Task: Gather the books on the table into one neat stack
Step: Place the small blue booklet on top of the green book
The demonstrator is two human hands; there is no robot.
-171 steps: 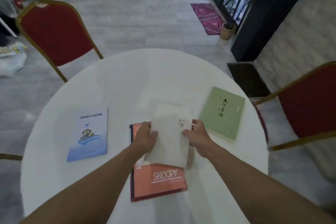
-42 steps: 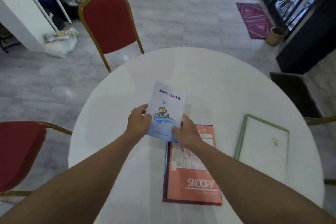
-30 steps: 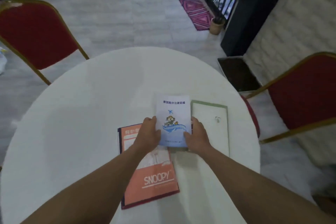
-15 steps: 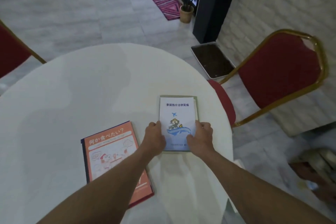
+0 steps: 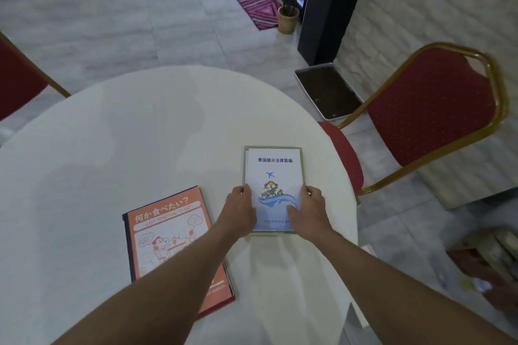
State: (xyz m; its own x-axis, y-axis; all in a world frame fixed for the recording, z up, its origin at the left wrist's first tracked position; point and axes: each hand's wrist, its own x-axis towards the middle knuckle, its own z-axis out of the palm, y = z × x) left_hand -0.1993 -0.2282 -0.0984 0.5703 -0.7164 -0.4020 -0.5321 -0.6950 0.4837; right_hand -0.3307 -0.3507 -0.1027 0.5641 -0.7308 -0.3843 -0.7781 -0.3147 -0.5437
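Observation:
A blue-and-white booklet point(image 5: 273, 176) with a plane and wave drawing lies on top of a small stack on the round white table point(image 5: 140, 134). The green book's edge point(image 5: 301, 165) shows as a thin border beneath it. My left hand point(image 5: 239, 211) presses the stack's left edge and my right hand point(image 5: 309, 211) its right edge, thumb resting on the cover. An orange Snoopy book point(image 5: 168, 232) lies flat to the left of the stack, apart from it, partly under my left forearm.
A red chair with a gold frame point(image 5: 429, 109) stands close to the table's right side, its seat point(image 5: 343, 154) tucked under the rim. Another red chair point(image 5: 16, 78) is at far left. A tray of soil point(image 5: 328, 91) sits on the floor.
The blue booklet came down onto the green and white books and now rests squarely on them. My hands shifted slightly along the stack's sides.

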